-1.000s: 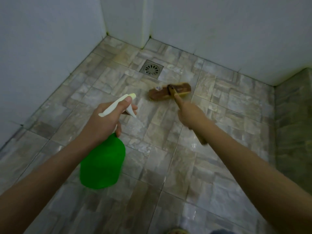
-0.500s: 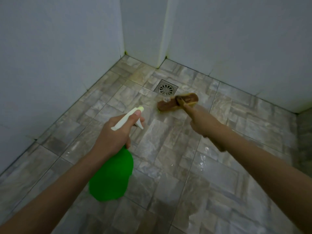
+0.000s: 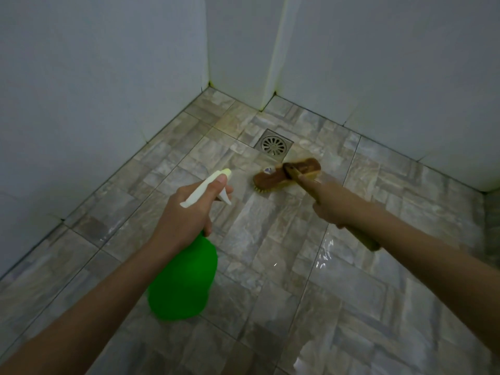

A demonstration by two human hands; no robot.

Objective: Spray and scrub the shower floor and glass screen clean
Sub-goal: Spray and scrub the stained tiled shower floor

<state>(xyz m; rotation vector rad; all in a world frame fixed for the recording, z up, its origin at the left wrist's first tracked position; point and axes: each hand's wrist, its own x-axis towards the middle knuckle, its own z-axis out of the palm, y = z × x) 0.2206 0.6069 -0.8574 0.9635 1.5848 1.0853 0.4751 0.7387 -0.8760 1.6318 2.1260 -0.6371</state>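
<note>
Round drain (metal), white walls

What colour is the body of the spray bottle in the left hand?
Bright green, with a pale cream trigger head; the spray bottle shows only in the head view.

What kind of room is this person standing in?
Most likely a shower stall: a round metal floor drain sits in wet, glossy floor tiles, boxed in by plain pale walls. The left hand holds a green spray bottle and the right hand a scrub brush.
</note>
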